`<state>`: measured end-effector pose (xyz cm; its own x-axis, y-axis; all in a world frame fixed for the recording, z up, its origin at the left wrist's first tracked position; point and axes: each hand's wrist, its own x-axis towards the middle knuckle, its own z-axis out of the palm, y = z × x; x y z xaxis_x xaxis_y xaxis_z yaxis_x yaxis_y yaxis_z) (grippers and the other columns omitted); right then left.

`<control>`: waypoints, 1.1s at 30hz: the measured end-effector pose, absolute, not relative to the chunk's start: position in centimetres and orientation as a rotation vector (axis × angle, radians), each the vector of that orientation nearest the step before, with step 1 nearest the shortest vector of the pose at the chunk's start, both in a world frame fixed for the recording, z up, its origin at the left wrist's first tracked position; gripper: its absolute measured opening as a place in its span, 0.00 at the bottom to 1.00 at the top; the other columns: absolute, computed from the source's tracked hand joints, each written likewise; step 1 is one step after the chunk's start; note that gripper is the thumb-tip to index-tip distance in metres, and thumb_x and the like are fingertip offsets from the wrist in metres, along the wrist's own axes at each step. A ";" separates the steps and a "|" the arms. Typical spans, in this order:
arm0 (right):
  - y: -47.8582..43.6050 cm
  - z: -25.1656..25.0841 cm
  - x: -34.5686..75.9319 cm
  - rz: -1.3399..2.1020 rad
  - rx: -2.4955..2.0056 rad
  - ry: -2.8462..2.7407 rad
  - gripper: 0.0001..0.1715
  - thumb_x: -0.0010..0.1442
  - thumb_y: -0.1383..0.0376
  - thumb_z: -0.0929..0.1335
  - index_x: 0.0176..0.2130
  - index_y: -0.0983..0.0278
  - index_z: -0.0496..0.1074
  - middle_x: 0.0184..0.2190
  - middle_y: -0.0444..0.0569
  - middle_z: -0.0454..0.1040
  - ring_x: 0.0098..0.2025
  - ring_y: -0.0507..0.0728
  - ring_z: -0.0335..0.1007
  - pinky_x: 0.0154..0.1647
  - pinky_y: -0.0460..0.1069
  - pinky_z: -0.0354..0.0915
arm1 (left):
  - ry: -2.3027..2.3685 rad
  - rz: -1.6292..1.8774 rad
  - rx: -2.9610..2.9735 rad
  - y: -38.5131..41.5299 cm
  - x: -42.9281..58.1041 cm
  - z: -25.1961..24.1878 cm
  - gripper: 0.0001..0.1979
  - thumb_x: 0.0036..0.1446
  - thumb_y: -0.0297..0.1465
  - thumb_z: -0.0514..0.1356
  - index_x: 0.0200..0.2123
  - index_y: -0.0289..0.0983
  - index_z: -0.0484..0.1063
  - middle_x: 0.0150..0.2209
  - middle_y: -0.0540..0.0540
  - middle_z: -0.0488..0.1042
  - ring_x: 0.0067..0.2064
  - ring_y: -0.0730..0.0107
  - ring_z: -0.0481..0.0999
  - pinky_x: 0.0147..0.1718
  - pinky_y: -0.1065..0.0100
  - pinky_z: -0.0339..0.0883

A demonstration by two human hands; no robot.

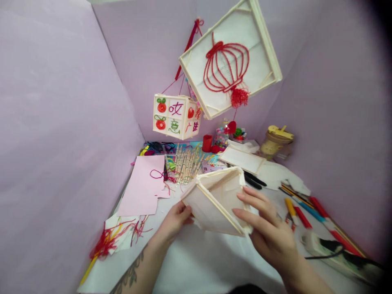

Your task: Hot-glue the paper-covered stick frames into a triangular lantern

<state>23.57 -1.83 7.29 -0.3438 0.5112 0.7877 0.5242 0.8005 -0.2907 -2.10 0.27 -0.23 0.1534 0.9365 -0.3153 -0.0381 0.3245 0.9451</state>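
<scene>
Above the middle of the table I hold a paper lantern frame (216,208), a box of thin pale wooden sticks with white translucent paper on its sides. It is tilted, and its near top looks uncovered. My left hand (180,214) pinches its left corner between thumb and fingers. On the right side, my right hand (266,224) grips the frame, its fingers along the edge and the thumb partly hidden behind the box. Just beyond the frame lies a flat white paper panel with a stick border (243,159).
A finished lantern (171,116) and a framed red lantern picture (229,67) hang ahead. Pink paper (142,185) and red threads (105,243) lie left. Clothespin-like sticks (186,163) lie behind. Markers (303,217), scissors (290,214) and a glue gun-like tool (333,253) are right.
</scene>
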 end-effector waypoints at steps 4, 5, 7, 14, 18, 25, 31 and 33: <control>-0.8 6.4 23.2 0.143 -0.761 -1.972 0.25 0.58 0.82 0.61 0.48 0.61 0.71 0.55 0.55 0.68 0.62 0.62 0.60 0.59 0.58 0.64 | 1.540 0.580 1.478 0.0 -3.2 0.0 0.14 0.55 0.38 0.56 0.22 0.36 0.68 0.19 0.50 0.68 0.23 0.69 0.67 0.25 0.68 0.59; -0.8 6.1 23.2 0.187 -0.742 -1.982 0.26 0.59 0.81 0.60 0.50 0.60 0.70 0.56 0.54 0.67 0.63 0.62 0.59 0.60 0.58 0.64 | 1.584 0.623 1.534 -0.1 -3.5 0.4 0.14 0.56 0.37 0.56 0.22 0.36 0.69 0.19 0.50 0.68 0.24 0.68 0.67 0.26 0.68 0.60; -0.9 5.6 23.1 0.282 -0.731 -1.973 0.29 0.60 0.80 0.61 0.56 0.58 0.66 0.59 0.54 0.64 0.65 0.62 0.55 0.61 0.59 0.61 | 1.640 0.839 1.596 -0.2 -3.8 1.3 0.11 0.57 0.37 0.56 0.29 0.36 0.70 0.25 0.48 0.71 0.28 0.67 0.70 0.29 0.67 0.62; -2.1 2.6 20.6 0.728 -0.867 -1.606 0.35 0.64 0.47 0.60 0.66 0.54 0.49 0.66 0.57 0.50 0.68 0.67 0.47 0.61 0.65 0.60 | 1.427 1.296 1.650 0.9 -3.3 0.9 0.27 0.62 0.39 0.54 0.61 0.40 0.54 0.57 0.36 0.64 0.56 0.57 0.67 0.50 0.57 0.66; -3.3 0.6 18.2 0.806 -0.998 -1.735 0.46 0.60 0.46 0.65 0.68 0.55 0.42 0.68 0.57 0.45 0.69 0.69 0.43 0.61 0.65 0.59 | 1.452 1.315 1.540 2.1 -3.0 -0.6 0.28 0.62 0.44 0.52 0.62 0.40 0.55 0.57 0.35 0.62 0.56 0.55 0.66 0.49 0.55 0.66; -2.2 0.6 17.6 0.823 -1.083 -1.674 0.49 0.61 0.54 0.67 0.69 0.56 0.36 0.70 0.55 0.41 0.70 0.68 0.39 0.63 0.65 0.54 | 1.291 1.316 1.481 3.1 -2.6 0.3 0.25 0.62 0.44 0.54 0.57 0.38 0.60 0.57 0.36 0.66 0.58 0.55 0.66 0.55 0.55 0.61; -1.5 1.6 19.4 0.808 -0.969 -1.672 0.44 0.62 0.50 0.65 0.68 0.59 0.43 0.67 0.59 0.50 0.67 0.67 0.50 0.63 0.61 0.56 | 1.327 1.325 1.699 1.6 -2.1 1.6 0.12 0.59 0.37 0.59 0.42 0.36 0.69 0.41 0.42 0.72 0.44 0.62 0.72 0.45 0.62 0.66; -1.5 1.5 19.8 0.755 -1.001 -1.664 0.41 0.63 0.52 0.65 0.67 0.60 0.47 0.65 0.60 0.56 0.64 0.67 0.56 0.62 0.60 0.59 | 1.278 1.284 1.790 1.1 -2.0 1.7 0.10 0.58 0.35 0.60 0.40 0.36 0.69 0.38 0.44 0.72 0.42 0.64 0.72 0.42 0.64 0.66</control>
